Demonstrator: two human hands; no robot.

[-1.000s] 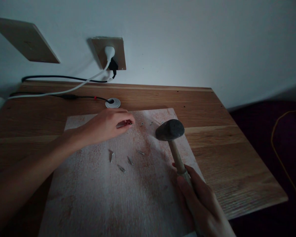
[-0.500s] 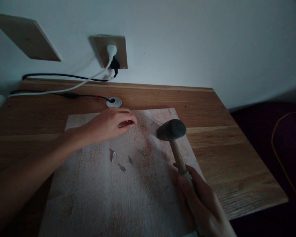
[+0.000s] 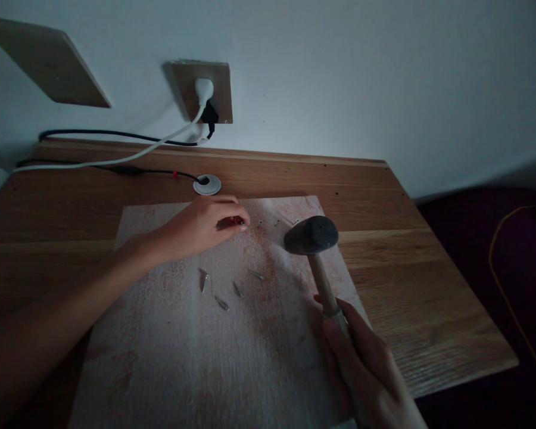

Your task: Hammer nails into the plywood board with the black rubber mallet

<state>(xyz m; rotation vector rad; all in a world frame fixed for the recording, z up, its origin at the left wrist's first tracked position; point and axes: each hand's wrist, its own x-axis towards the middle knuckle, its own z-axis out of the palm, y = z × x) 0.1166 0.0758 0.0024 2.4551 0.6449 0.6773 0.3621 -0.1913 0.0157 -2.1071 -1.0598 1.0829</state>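
A pale reddish board (image 3: 170,351) lies on the wooden desk (image 3: 406,262). My left hand (image 3: 203,226) rests on the board's far part, fingertips pinched on a small nail (image 3: 240,222). My right hand (image 3: 361,369) grips the wooden handle of a hammer (image 3: 312,238), whose dark head hovers over the board's right side. Several loose nails (image 3: 223,289) lie on the board between my hands. A few nail heads (image 3: 277,223) stand in the board just right of my left fingertips.
A wall socket (image 3: 205,92) holds a white plug and a black plug, with cables (image 3: 116,161) running left along the desk's back. A round cable grommet (image 3: 207,185) sits behind the board. A yellow cord (image 3: 500,268) lies on the dark floor to the right.
My left hand has crept slightly right with the nail. The hammer head has barely moved.
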